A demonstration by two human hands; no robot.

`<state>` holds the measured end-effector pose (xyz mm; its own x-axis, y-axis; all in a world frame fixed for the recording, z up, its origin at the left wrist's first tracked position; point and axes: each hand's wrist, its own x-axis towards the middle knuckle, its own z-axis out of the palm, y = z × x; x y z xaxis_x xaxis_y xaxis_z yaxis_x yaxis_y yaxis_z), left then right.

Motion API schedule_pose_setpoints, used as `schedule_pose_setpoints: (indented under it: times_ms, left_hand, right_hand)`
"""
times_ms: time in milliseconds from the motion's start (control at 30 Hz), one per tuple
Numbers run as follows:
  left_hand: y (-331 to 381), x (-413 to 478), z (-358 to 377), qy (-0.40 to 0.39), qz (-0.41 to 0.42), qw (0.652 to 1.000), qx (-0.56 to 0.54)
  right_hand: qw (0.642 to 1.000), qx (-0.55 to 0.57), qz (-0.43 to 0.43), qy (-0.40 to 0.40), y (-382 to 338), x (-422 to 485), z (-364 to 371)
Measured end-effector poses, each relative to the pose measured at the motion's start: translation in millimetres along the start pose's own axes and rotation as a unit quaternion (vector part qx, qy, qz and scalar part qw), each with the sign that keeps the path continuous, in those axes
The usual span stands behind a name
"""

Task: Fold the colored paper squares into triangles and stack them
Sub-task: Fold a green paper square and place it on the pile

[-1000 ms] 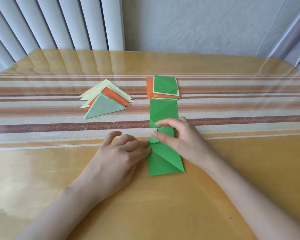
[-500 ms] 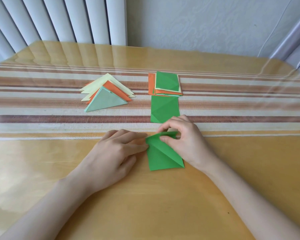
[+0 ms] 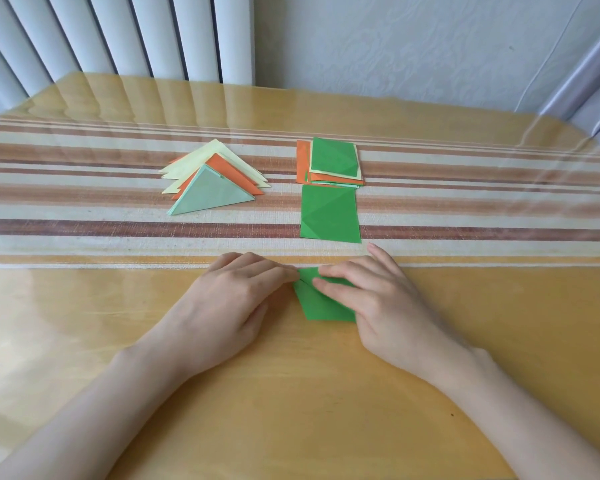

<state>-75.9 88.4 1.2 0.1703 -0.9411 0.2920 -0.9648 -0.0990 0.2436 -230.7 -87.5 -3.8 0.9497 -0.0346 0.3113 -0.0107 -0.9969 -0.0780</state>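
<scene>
A green paper (image 3: pixel 321 304), folded over on the diagonal, lies on the table between my hands. My right hand (image 3: pixel 371 303) lies flat on it, fingers straight and pressing the fold down. My left hand (image 3: pixel 236 299) touches the paper's upper left corner with its fingertips. Beyond them a flat green square (image 3: pixel 329 214) lies alone. Behind that sits a pile of unfolded squares (image 3: pixel 331 162), green on top, orange and pale yellow beneath. To the left is the stack of folded triangles (image 3: pixel 212 181), pale green on top of orange and yellow ones.
A striped cloth runner (image 3: pixel 84 216) crosses the glossy wooden table (image 3: pixel 291 410) under a clear cover. White vertical blinds (image 3: pixel 118 36) and a pale wall stand behind the far edge.
The raised flap of the green paper has come down flat onto the lower half. My right hand went from pinching the corner to pressing with straight fingers. Both hands shifted slightly nearer me.
</scene>
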Motion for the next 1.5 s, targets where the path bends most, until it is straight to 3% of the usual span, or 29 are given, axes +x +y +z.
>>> schedule_pose_setpoints:
  times_ms: [600, 700, 767, 867, 1033, 1200, 1500]
  left_hand:
    - [3, 1, 10, 0.014, -0.023, 1.000, 0.009]
    - [5, 4, 9, 0.018, -0.044, 0.998, -0.034]
    - [9, 8, 9, 0.027, -0.061, 0.996, -0.062]
    - [12, 15, 10, 0.046, -0.083, 0.992, -0.089]
    - [7, 28, 17, 0.075, -0.142, 0.976, -0.146]
    - [5, 34, 22, 0.068, -0.174, 0.977, -0.107]
    - [6, 33, 30, 0.096, -0.157, 0.982, -0.050]
  right_hand:
    - [0.985, -0.067, 0.137, 0.079, 3, -2, -5]
    - [0.987, 0.032, 0.117, 0.102, 3, -6, -12]
    - [0.983, 0.136, 0.100, 0.073, -3, -11, -16]
    - [0.985, 0.132, 0.105, 0.033, -8, -11, -10]
    - [0.966, 0.166, 0.172, 0.101, -8, 5, 1]
    - [0.960, 0.104, 0.211, 0.151, -2, 8, 9]
    - [0.961, -0.004, 0.238, 0.138, -6, 5, 13]
